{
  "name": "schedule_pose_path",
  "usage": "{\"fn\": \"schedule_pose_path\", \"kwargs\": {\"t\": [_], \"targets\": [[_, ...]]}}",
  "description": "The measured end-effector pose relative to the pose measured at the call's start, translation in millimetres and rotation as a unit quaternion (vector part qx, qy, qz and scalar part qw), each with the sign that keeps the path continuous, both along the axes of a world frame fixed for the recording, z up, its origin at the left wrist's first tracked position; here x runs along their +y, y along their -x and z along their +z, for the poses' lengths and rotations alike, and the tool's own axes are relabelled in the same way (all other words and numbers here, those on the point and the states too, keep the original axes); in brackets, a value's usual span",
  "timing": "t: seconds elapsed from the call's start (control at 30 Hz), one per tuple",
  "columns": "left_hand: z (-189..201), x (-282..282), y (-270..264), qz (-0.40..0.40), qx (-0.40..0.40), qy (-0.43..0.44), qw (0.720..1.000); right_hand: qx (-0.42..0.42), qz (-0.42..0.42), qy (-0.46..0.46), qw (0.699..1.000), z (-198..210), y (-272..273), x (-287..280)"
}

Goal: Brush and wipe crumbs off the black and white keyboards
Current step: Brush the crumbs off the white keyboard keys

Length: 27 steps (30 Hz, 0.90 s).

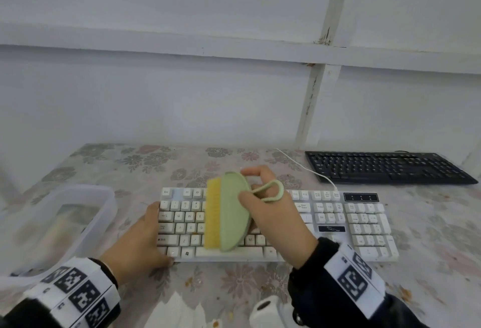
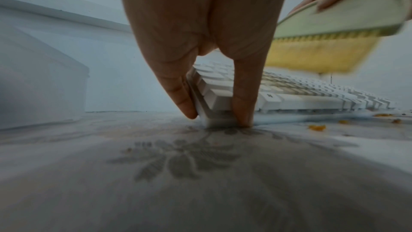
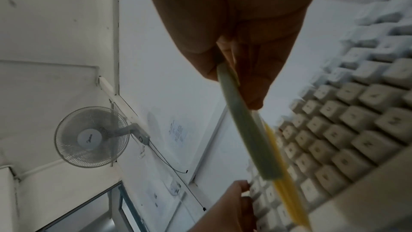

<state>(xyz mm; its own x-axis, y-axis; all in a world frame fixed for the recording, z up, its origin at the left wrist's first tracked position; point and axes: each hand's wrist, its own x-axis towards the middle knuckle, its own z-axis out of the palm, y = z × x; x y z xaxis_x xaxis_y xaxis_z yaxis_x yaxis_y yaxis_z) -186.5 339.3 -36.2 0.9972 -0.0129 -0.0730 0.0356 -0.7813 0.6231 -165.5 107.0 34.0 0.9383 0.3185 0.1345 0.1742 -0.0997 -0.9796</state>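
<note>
The white keyboard (image 1: 338, 223) lies across the middle of the floral tablecloth. My left hand (image 1: 156, 234) pinches its near left corner between a finger and the thumb, seen close in the left wrist view (image 2: 217, 115). My right hand (image 1: 250, 189) grips a green brush (image 1: 231, 215) with yellow bristles (image 1: 212, 215), tilted over the letter keys with the bristles facing left. From the left wrist, the brush (image 2: 334, 29) is blurred, just above the keys. The black keyboard (image 1: 385, 169) sits at the far right. Orange crumbs (image 2: 316, 127) lie on the cloth by the white keyboard's front edge.
A clear plastic bin (image 1: 65, 218) stands at the left, close to my left hand. White tissue (image 1: 179, 309) and a white roll-like object (image 1: 268, 309) lie at the front edge. A white cable (image 1: 307, 169) runs from the white keyboard toward the wall behind.
</note>
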Motion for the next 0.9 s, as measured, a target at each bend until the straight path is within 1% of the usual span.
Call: {"fn": "schedule_pose_path", "kwargs": {"t": [0.07, 0.13, 0.2, 0.33, 0.43, 0.5, 0.57, 0.63, 0.73, 0.9], "targets": [[1.2, -0.9, 0.6, 0.000, -0.002, -0.001, 1.000, -0.018, -0.033, -0.007, 0.999, -1.3, -8.0, 8.3], [2.1, -1.4, 0.6, 0.000, -0.003, -0.005, 1.000, -0.029, -0.046, 0.013, 0.998, -6.2, -11.2, 16.4], [1.7, -0.6, 0.4, -0.001, -0.003, -0.005, 1.000, -0.015, -0.028, 0.030, 0.999, -12.9, -8.8, 20.5], [1.1, -0.3, -0.3, 0.002, -0.004, -0.003, 1.000, 0.040, 0.045, 0.039, 0.997, -23.9, 3.7, 20.3], [2.0, -1.5, 0.1, 0.001, -0.004, 0.003, 1.000, 0.038, 0.058, 0.066, 0.995, -24.6, 8.9, 14.5], [2.0, -1.2, 0.5, 0.000, -0.005, 0.001, 1.000, 0.031, 0.057, 0.076, 0.995, -17.8, 9.3, 8.0], [1.7, -0.5, 0.6, 0.001, -0.007, 0.002, 1.000, 0.022, 0.040, 0.055, 0.997, -8.3, 7.1, 2.6], [1.8, -1.0, 1.1, -0.001, -0.009, 0.006, 1.000, -0.005, 0.002, 0.026, 1.000, -1.5, 2.2, 1.0], [2.5, -2.0, 1.7, -0.005, -0.014, 0.008, 1.000, -0.031, -0.035, -0.011, 0.999, -3.5, -6.5, 6.9], [1.0, 0.4, 0.0, -0.005, -0.012, -0.002, 1.000, 0.002, 0.005, 0.020, 1.000, -21.5, 1.1, 18.6]]}}
